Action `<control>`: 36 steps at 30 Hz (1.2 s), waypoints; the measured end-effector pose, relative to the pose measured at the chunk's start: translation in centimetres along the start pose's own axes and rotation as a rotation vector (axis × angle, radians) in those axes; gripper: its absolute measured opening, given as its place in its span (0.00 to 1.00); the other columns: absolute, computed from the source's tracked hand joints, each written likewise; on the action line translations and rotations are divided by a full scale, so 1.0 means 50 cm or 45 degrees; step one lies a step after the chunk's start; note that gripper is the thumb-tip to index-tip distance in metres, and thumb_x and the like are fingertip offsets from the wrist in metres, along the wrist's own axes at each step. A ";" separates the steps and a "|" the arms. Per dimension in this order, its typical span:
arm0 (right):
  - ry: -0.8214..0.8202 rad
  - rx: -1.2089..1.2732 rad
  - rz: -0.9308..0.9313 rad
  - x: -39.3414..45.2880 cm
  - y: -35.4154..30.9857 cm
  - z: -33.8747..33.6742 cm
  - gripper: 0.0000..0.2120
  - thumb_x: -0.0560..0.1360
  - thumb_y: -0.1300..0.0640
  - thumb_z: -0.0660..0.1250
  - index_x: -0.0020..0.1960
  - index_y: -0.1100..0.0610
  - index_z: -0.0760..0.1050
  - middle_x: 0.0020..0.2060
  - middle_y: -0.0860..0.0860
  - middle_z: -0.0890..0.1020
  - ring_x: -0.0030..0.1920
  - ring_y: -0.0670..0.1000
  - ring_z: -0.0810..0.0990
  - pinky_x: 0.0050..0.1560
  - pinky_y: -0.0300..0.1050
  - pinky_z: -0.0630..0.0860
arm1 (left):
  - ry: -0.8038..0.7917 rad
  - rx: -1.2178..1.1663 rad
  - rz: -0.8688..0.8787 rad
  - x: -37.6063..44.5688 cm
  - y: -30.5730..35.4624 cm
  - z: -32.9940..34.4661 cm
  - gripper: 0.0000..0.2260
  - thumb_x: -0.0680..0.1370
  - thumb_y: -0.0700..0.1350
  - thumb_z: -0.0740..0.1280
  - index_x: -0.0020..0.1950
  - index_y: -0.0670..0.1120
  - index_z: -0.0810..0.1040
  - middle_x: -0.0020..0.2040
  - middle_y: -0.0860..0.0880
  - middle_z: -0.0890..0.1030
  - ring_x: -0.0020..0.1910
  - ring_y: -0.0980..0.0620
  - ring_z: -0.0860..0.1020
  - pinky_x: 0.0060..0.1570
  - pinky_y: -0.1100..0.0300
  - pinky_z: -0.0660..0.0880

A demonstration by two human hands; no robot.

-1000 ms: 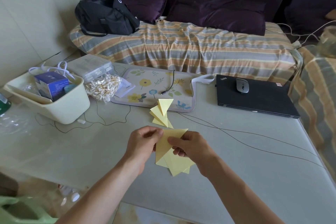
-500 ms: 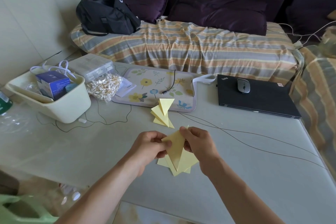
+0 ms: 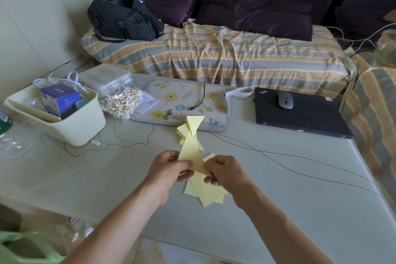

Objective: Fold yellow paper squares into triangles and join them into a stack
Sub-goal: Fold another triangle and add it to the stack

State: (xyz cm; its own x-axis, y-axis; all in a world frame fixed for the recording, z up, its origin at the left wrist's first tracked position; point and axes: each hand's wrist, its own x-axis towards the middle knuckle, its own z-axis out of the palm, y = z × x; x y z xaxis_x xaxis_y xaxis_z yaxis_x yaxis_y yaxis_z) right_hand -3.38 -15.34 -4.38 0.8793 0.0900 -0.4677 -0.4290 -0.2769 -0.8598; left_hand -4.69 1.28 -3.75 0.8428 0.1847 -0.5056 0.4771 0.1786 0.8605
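A folded yellow paper triangle (image 3: pixel 191 152) is held above the table with its tip pointing away from me. My left hand (image 3: pixel 169 167) pinches its near left corner and my right hand (image 3: pixel 222 170) pinches its near right corner. Under my hands lies a loose pile of flat yellow paper squares (image 3: pixel 204 193). Farther off, at the edge of the floral mat, rests the stack of joined yellow triangles (image 3: pixel 192 124); the held triangle's tip partly hides its lower part.
A cream bin (image 3: pixel 70 126) with a blue box stands at the left, beside a bag of cotton swabs (image 3: pixel 121 103). A floral mat (image 3: pixel 182 103), a shut black laptop (image 3: pixel 300 113) with a mouse (image 3: pixel 285 100), and thin cables (image 3: pixel 289 156) lie on the table.
The paper has gone from a wide folded sheet to a narrow triangle with its tip pointing away. Both hands have shifted to grip its near corners.
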 end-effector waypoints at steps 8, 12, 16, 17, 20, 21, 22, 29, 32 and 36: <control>0.163 -0.423 -0.252 0.006 0.013 -0.002 0.06 0.77 0.61 0.66 0.43 0.59 0.80 0.32 0.48 0.79 0.27 0.40 0.75 0.27 0.30 0.67 | 0.067 0.377 0.048 -0.011 -0.013 0.007 0.15 0.69 0.38 0.79 0.52 0.48 0.80 0.48 0.46 0.85 0.50 0.46 0.84 0.51 0.47 0.83; 0.216 -0.615 -0.400 0.012 0.021 -0.004 0.09 0.77 0.62 0.67 0.39 0.54 0.77 0.33 0.46 0.78 0.32 0.44 0.73 0.30 0.31 0.67 | 0.174 0.484 0.227 -0.009 -0.008 0.002 0.08 0.69 0.42 0.80 0.44 0.51 0.85 0.42 0.49 0.85 0.44 0.50 0.83 0.45 0.56 0.78; 0.185 -0.666 -0.466 0.015 0.024 -0.001 0.07 0.77 0.63 0.66 0.40 0.57 0.78 0.34 0.48 0.78 0.32 0.45 0.71 0.32 0.34 0.67 | 0.075 0.688 0.314 -0.012 -0.007 -0.001 0.04 0.70 0.45 0.79 0.42 0.53 0.87 0.38 0.54 0.86 0.40 0.58 0.83 0.36 0.70 0.72; 0.167 -0.672 -0.489 0.015 0.024 0.002 0.06 0.77 0.63 0.66 0.42 0.58 0.79 0.35 0.48 0.79 0.33 0.46 0.72 0.33 0.34 0.68 | 0.024 0.759 0.321 -0.014 -0.008 -0.001 0.04 0.70 0.46 0.79 0.43 0.53 0.87 0.39 0.56 0.86 0.39 0.61 0.83 0.34 0.73 0.71; 0.129 -0.679 -0.535 0.013 0.026 0.009 0.04 0.77 0.61 0.68 0.44 0.58 0.80 0.37 0.48 0.80 0.35 0.46 0.73 0.36 0.35 0.70 | -0.023 0.923 0.353 -0.019 -0.010 0.001 0.01 0.72 0.48 0.78 0.42 0.53 0.88 0.37 0.60 0.86 0.38 0.67 0.81 0.34 0.74 0.72; 0.129 -0.672 -0.529 0.013 0.026 0.010 0.04 0.77 0.60 0.68 0.44 0.58 0.80 0.37 0.48 0.80 0.34 0.45 0.73 0.36 0.35 0.70 | 0.009 0.951 0.376 -0.019 -0.009 0.001 0.01 0.72 0.48 0.78 0.41 0.53 0.88 0.37 0.61 0.86 0.38 0.67 0.81 0.34 0.73 0.72; 0.134 -0.657 -0.523 0.013 0.025 0.011 0.04 0.77 0.61 0.68 0.44 0.58 0.80 0.37 0.47 0.80 0.34 0.44 0.73 0.35 0.35 0.70 | 0.046 0.965 0.396 -0.019 -0.007 0.000 0.01 0.72 0.48 0.78 0.41 0.53 0.88 0.36 0.61 0.85 0.38 0.67 0.81 0.34 0.73 0.72; 0.285 -0.579 -0.493 0.018 0.024 0.003 0.06 0.76 0.59 0.72 0.40 0.55 0.78 0.31 0.45 0.77 0.27 0.42 0.73 0.30 0.33 0.70 | 0.114 1.072 0.389 -0.009 -0.007 -0.008 0.02 0.73 0.50 0.77 0.40 0.53 0.88 0.37 0.60 0.86 0.41 0.62 0.82 0.41 0.65 0.77; 0.262 -0.624 -0.512 0.020 0.028 0.004 0.06 0.77 0.58 0.72 0.42 0.57 0.79 0.33 0.45 0.77 0.30 0.43 0.73 0.32 0.33 0.70 | 0.096 1.131 0.343 -0.008 -0.011 -0.004 0.04 0.73 0.50 0.75 0.41 0.52 0.87 0.37 0.58 0.85 0.42 0.58 0.83 0.42 0.62 0.78; 0.217 -0.668 -0.620 0.021 0.027 0.011 0.05 0.76 0.59 0.72 0.42 0.58 0.80 0.33 0.43 0.77 0.31 0.43 0.73 0.34 0.33 0.70 | 0.099 1.104 0.456 -0.009 -0.013 0.004 0.04 0.73 0.50 0.74 0.40 0.52 0.87 0.35 0.60 0.84 0.38 0.61 0.81 0.34 0.68 0.72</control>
State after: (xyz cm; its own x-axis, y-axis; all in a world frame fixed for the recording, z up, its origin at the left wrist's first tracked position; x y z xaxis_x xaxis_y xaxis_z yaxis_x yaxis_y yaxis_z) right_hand -3.14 -15.11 -6.13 0.9832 0.1815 0.0176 0.1365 -0.6687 -0.7309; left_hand -5.33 0.89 -4.04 0.9712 0.1590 -0.1776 0.2382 -0.6773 0.6961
